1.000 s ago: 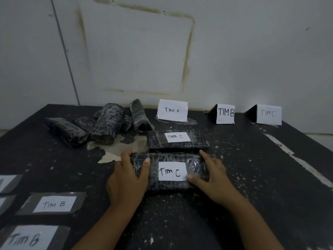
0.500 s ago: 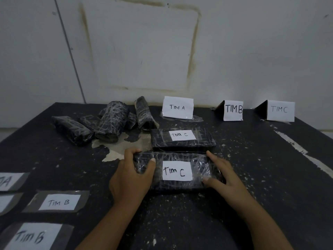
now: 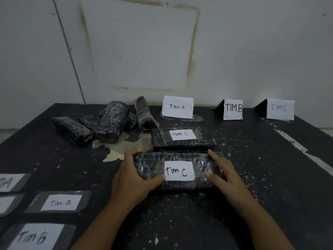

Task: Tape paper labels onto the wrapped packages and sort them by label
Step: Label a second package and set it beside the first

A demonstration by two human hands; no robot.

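Note:
A black wrapped package (image 3: 153, 165) with a white "Tim C" label (image 3: 179, 170) taped on top lies on the dark table in front of me. My left hand (image 3: 133, 175) grips its left end, thumb pressed on the top near the label. My right hand (image 3: 225, 175) holds its right end, thumb on the tape beside the label. Just behind lies a second package (image 3: 207, 139) labelled "Tim C". Several unlabelled wrapped packages (image 3: 110, 121) are piled at the back left.
Three standing signs line the back edge: "TIM A" (image 3: 177, 106), "TIM B" (image 3: 233, 109), "TIM C" (image 3: 280, 108). Loose taped labels lie at the front left, among them "Tim B" (image 3: 60, 202) and another "Tim B" (image 3: 33, 237). The wall rises right behind the table.
Both thumbs have slid along the tape on top of the near package; the left thumb now reaches toward the label. The package itself stays in place.

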